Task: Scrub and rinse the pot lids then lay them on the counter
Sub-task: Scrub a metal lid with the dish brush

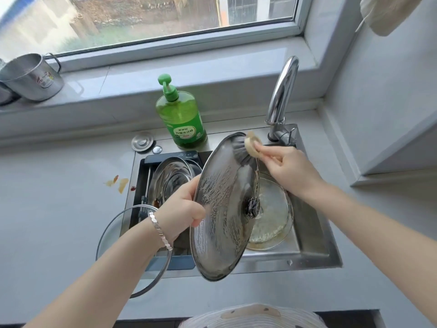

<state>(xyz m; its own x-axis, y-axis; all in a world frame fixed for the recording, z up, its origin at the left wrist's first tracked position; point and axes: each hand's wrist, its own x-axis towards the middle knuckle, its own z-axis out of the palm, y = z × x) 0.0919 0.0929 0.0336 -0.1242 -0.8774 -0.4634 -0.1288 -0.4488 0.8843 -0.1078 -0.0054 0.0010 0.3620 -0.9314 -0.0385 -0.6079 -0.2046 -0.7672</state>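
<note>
A large steel pot lid (220,209) with a dark knob is held tilted on edge over the sink, its top streaked with suds. My left hand (182,209) grips its left rim. My right hand (288,169) holds a round wooden scrub brush (248,147) whose dark bristles press on the lid's upper edge. A glass lid (111,235) leans at the sink's front left, partly hidden by my left arm. Another steel lid (170,176) lies in the sink's left part. A greasy glass lid (274,209) lies in the right basin behind the held lid.
A green dish soap bottle (181,117) stands behind the sink (314,247), the chrome faucet (282,95) at its back right. A steel mug (30,76) sits on the windowsill. Food stains (119,183) mark the grey counter (59,209) left of the sink.
</note>
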